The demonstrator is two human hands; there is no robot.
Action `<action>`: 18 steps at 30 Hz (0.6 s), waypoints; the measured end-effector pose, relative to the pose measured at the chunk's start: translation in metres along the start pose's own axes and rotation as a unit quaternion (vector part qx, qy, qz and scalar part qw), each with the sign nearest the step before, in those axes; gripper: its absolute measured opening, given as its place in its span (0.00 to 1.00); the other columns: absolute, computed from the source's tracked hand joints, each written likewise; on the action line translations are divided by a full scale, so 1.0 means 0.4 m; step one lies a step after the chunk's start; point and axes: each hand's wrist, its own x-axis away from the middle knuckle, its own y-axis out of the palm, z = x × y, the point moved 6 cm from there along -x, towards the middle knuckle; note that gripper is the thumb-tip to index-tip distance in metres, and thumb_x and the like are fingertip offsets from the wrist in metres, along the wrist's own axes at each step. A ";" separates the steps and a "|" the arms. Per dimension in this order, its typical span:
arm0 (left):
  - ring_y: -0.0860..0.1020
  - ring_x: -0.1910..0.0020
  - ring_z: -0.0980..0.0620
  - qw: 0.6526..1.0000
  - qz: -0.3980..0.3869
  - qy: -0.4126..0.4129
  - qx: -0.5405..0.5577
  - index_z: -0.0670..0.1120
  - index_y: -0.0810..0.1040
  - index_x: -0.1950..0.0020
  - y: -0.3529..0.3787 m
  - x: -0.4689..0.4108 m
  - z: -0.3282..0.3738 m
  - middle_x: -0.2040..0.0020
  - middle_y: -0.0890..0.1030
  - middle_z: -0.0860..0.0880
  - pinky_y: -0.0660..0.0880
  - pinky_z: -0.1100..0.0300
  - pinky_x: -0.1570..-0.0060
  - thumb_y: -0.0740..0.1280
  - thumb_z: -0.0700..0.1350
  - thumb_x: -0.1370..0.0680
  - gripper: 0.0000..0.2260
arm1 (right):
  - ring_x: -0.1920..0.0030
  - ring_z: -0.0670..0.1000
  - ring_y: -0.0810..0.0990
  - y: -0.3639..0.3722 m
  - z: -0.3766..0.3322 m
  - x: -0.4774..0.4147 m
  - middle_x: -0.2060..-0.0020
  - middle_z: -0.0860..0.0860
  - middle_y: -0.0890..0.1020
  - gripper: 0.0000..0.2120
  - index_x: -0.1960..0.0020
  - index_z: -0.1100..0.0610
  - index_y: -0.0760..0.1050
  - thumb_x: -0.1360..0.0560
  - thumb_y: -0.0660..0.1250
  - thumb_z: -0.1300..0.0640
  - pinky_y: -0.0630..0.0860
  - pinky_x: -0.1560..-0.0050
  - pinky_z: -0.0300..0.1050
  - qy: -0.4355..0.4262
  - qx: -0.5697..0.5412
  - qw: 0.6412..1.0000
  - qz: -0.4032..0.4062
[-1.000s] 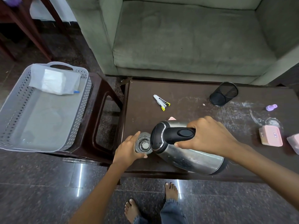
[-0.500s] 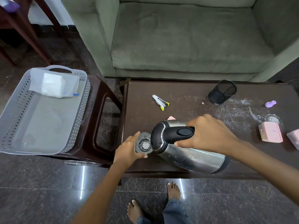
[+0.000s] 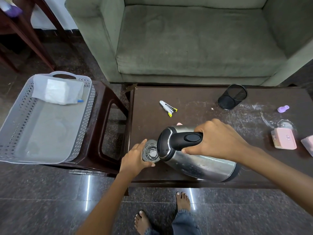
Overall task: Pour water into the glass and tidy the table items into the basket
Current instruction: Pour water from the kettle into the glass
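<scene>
Biggest thing is the grey-green sofa [image 3: 194,44] across the back. In front of it is the dark brown table [image 3: 194,102], its top pretty scratched up on the right side. Off to the left, a grey perforated basket [image 3: 20,116] sits on a dark stool [image 3: 108,116]. A white packet [image 3: 57,91] lies at the basket's far end, and any print on it is too faint to read.

The steel kettle [image 3: 203,165] has a shiny body and a black lid and handle with an oval button. It's tipped way over near the table's front edge, so the lid end hangs right over the glass [image 3: 150,152]. The right hand [image 3: 218,141] is wrapped tight round the black handle. The left hand [image 3: 133,160] is curled round the glass, which stands toward the table's front left. The glass is clear with a patterned bottom, and I can't tell how much water is in it.

Further back, a black mesh pen cup [image 3: 232,96] lies on its side. On the right, a pink box [image 3: 283,140] has a tiny dark mark on its lid, too small to read. A white stapler with yellow tips [image 3: 167,107] lies mid-table, and a little purple piece [image 3: 283,108] sits near the right edge.
</scene>
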 end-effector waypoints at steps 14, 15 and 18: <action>0.73 0.37 0.50 1.000 0.005 0.004 -0.006 0.55 0.55 0.25 0.000 0.001 0.000 0.32 0.70 0.53 0.73 0.52 0.45 0.75 0.57 0.35 0.45 | 0.75 0.47 0.64 -0.006 0.004 0.002 0.80 0.47 0.66 0.25 0.78 0.53 0.60 0.38 0.72 0.42 0.58 0.74 0.41 -0.014 -0.008 1.000 0.006; 0.73 0.37 0.50 1.000 0.005 0.004 -0.006 0.55 0.55 0.25 0.000 0.001 0.000 0.32 0.70 0.53 0.73 0.52 0.45 0.75 0.57 0.35 0.45 | 0.75 0.47 0.65 -0.005 0.004 0.001 0.79 0.47 0.66 0.25 0.78 0.53 0.60 0.38 0.72 0.42 0.58 0.73 0.41 -0.014 -0.007 1.000 0.006; 0.74 0.37 0.50 1.000 0.005 0.004 -0.012 0.55 0.55 0.25 -0.001 0.002 0.001 0.32 0.70 0.53 0.73 0.52 0.45 0.75 0.57 0.35 0.45 | 0.74 0.49 0.66 -0.004 0.006 0.001 0.79 0.46 0.67 0.25 0.77 0.53 0.61 0.38 0.72 0.41 0.59 0.73 0.41 -0.017 -0.005 1.000 0.008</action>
